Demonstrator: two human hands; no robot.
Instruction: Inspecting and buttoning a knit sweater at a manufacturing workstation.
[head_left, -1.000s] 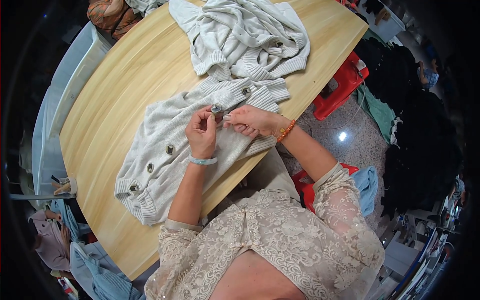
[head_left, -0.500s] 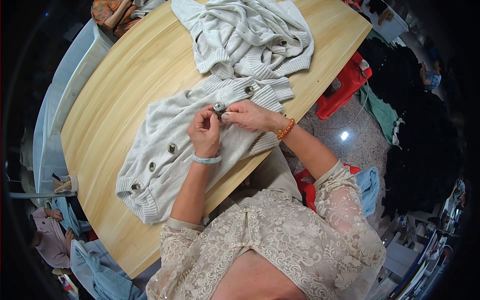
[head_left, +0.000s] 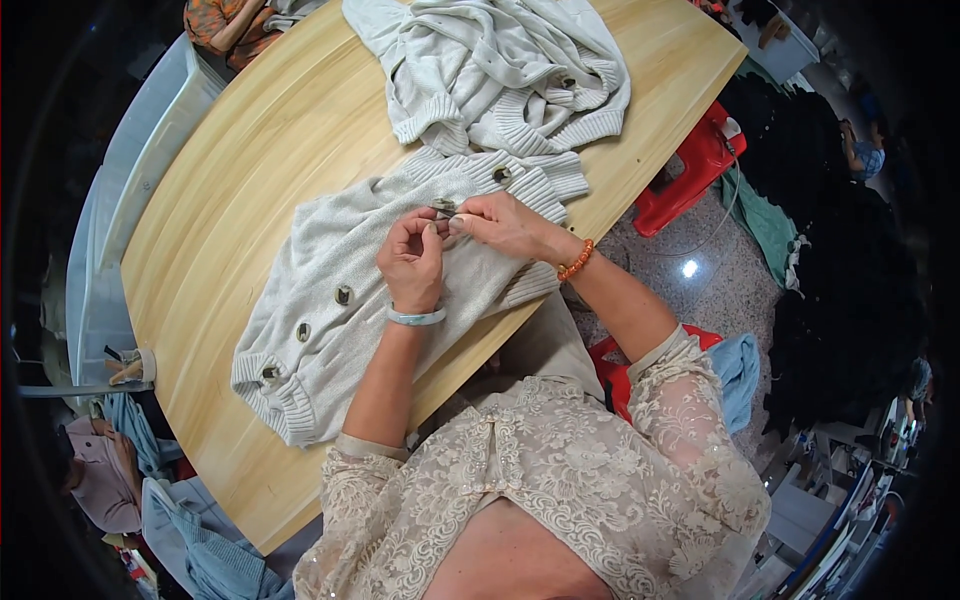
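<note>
A pale grey knitted cardigan (head_left: 340, 250) lies on the wooden table in front of me, with dark buttons down its front. My left hand (head_left: 412, 262) is closed, its thumb and fingers pinched at a dark button (head_left: 443, 206) that shows tilted and partly covered. From the right, my right hand (head_left: 505, 225) meets it, thumb and forefinger pressed together beside the same button. Anything small between those right fingertips is too fine to make out. Another button (head_left: 501, 175) sits on the cardigan just beyond my right hand.
A second pale garment (head_left: 500, 75) lies heaped at the table's far side. White plastic bins (head_left: 150, 150) stand along the left edge, near a clamp-like fitting (head_left: 130, 367). Red stools (head_left: 690, 170) stand at the right, by a large dark pile (head_left: 840, 300). Other people sit at the left.
The button between my fingertips has tipped from face-up to a more edge-on tilt. My right fingers have shifted slightly up over it. The cardigan lies as before.
</note>
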